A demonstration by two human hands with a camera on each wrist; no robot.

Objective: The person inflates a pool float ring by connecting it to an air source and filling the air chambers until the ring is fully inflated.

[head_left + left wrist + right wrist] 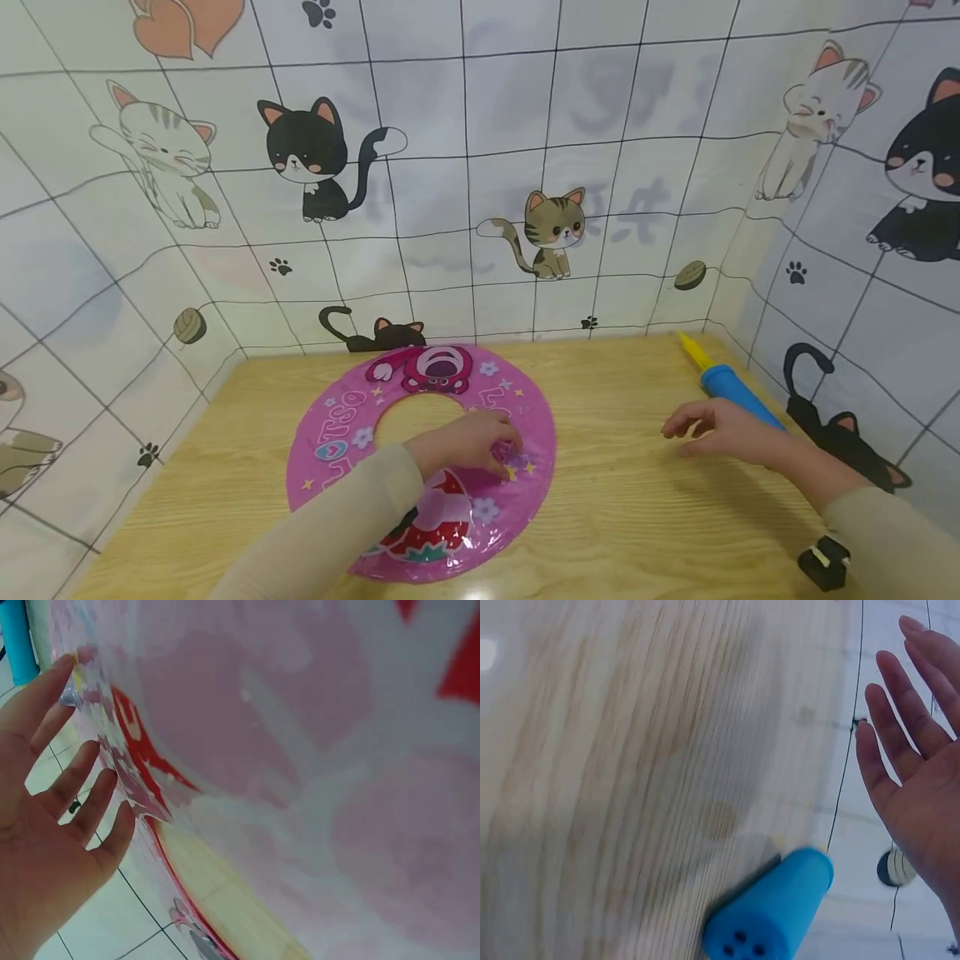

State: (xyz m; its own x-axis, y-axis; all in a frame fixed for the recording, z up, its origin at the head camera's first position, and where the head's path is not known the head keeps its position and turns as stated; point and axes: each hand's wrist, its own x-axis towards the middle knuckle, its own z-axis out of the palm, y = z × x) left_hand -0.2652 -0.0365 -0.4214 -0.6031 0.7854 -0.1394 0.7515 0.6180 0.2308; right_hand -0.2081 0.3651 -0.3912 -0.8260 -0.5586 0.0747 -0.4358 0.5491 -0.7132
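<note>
A pink inflatable swim ring (536, 400), printed with a bear, strawberry and flowers, lies on the wooden table. My left hand (468, 442) is over its right inner side, fingertips at a small clear valve (69, 696). In the left wrist view the thumb and fingers are spread and loosely bent; whether they touch the valve cannot be told. My right hand (723, 429) hovers above the table at the right, fingers loosely bent and holding nothing. Just behind it lies a blue hand pump (738, 396) with a yellow nozzle; its blue barrel (780, 907) shows below the hand in the right wrist view.
A wooden table (607, 508) stretches under everything. White tiled-pattern walls (517, 108) with cartoon cats stand behind and at both sides. A small black object (823, 562) is at the right sleeve.
</note>
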